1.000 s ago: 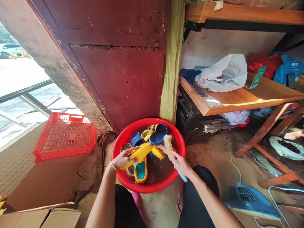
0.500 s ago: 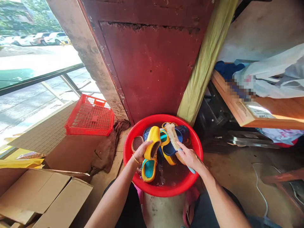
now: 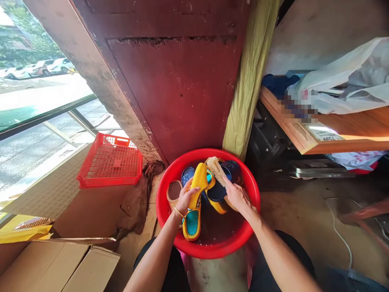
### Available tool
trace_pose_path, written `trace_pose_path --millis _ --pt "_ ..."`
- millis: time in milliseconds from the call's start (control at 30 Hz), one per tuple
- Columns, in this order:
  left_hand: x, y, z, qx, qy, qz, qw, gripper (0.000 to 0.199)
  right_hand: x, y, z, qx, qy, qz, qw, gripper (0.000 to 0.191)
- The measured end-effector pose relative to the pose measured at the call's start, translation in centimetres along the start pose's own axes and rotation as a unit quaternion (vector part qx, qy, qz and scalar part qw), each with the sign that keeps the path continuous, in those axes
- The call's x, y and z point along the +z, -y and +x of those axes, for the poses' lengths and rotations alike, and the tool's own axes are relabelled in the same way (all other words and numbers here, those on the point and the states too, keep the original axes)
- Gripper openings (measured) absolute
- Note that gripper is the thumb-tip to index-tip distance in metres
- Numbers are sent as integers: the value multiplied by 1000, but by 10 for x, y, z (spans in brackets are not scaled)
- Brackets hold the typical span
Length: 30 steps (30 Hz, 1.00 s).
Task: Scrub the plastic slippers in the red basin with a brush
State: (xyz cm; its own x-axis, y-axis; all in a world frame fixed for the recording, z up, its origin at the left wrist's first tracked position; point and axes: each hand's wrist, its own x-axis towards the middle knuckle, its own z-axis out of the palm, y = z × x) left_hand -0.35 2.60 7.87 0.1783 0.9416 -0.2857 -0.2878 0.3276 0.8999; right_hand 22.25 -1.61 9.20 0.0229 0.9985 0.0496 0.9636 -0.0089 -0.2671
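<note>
Over a red basin of murky water, my left hand is closed on a yellow clog, tilted on its side. My right hand grips a scrub brush with pale bristles; its bristle end is close to the clog's toe, and I cannot tell if they touch. Just below my left hand lies another yellow clog with a teal insole. Dark blue clogs lie in the basin behind the brush, and a brown textured sole shows at the left rim.
A red plastic crate sits on cardboard to the left, with an opened cardboard box nearer me. Behind the basin stands a dark red door beside a yellow-green curtain. A wooden table is at the right.
The held clog has turned, so its opening no longer faces me and its side shows. The brush head has shifted slightly left toward the clog. My view has moved a little.
</note>
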Motion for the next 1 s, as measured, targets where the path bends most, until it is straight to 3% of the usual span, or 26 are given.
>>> trace_pose_path --millis 167,267,367,500,600,700,800,867,1000 --pt "7 3 -7 42 2 35 999 82 -1 26 -18 -128 -6 -37 991 60" --pt "12 3 -12 47 2 51 998 82 -2 23 -15 -62 -12 -74 995 60" --pt "14 0 -14 23 4 26 999 80 -2 6 -7 21 -38 -27 999 55" --pt "11 -3 -13 -45 24 -61 997 63 11 -5 -11 -37 -57 72 995 54" --pt "8 -6 -10 -109 55 -151 981 55 19 -5 -14 -53 -38 120 991 53" --pt "5 -9 -8 -114 80 -231 963 59 19 -8 -13 -32 -39 180 982 51" --pt "4 -10 -6 -109 76 -250 959 59 15 -3 -14 -61 -73 230 968 52" --pt "4 -8 -3 -110 63 -246 961 61 15 4 -18 -100 -56 242 964 52" --pt "1 -3 5 -80 6 -254 964 63 10 16 -31 -124 53 252 958 54"
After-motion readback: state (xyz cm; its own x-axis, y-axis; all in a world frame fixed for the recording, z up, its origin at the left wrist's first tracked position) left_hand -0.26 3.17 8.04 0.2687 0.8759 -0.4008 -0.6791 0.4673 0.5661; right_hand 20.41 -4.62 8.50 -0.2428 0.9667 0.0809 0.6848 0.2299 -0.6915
